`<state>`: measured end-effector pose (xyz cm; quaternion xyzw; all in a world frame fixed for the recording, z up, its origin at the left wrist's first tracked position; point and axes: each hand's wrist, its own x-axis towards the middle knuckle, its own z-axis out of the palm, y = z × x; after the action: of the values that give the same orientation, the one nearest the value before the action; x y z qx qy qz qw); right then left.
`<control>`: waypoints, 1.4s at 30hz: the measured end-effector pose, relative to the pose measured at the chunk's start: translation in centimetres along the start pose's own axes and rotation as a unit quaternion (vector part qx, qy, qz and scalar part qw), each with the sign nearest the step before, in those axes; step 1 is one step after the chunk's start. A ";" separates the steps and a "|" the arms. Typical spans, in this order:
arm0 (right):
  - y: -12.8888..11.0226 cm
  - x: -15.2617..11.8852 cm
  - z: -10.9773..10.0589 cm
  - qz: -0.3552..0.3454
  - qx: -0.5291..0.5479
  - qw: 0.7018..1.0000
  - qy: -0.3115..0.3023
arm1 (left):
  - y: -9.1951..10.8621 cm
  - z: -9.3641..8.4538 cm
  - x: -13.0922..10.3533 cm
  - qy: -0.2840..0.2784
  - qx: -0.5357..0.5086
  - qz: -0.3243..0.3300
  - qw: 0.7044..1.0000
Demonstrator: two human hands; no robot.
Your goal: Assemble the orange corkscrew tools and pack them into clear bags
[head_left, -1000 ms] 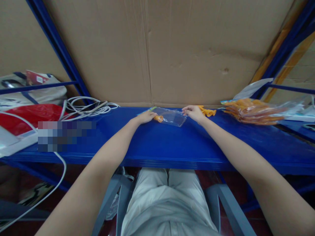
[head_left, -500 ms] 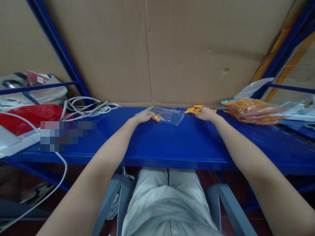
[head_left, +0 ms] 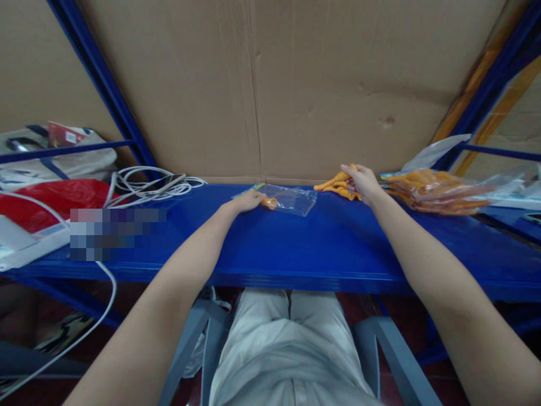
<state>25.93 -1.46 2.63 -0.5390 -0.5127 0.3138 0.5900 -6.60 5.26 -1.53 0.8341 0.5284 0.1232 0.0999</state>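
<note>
On the blue table lies a clear plastic bag (head_left: 296, 201) with a small orange piece (head_left: 269, 203) near its left end. My left hand (head_left: 250, 199) rests on the bag's left end, its fingers together at the orange piece. To the right, my right hand (head_left: 362, 181) is closed on an orange item (head_left: 332, 184), lifted slightly, its narrow end pointing left. Beneath that hand, more orange pieces (head_left: 347, 194) lie on the table. Their exact shape is too small to make out.
Bagged orange items (head_left: 435, 192) sit at the right. Coiled white cables (head_left: 147, 186) and a red bag (head_left: 63, 197) are at the left. Cardboard (head_left: 296, 90) stands behind the blue table (head_left: 313, 248), between blue posts.
My right hand has risen a little and moved slightly right, now with an orange item raised in its fingers. My left hand and the clear bag have stayed in place.
</note>
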 end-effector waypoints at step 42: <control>3.8 -2.4 5.8 -0.244 -0.387 0.853 -0.249 | 2.0 0.7 0.1 0.033 -0.187 0.030 0.981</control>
<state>20.53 -1.04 -2.32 -0.4853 -0.8376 0.0591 0.2438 -4.63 4.51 -1.57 0.8117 0.4740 0.2500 0.2325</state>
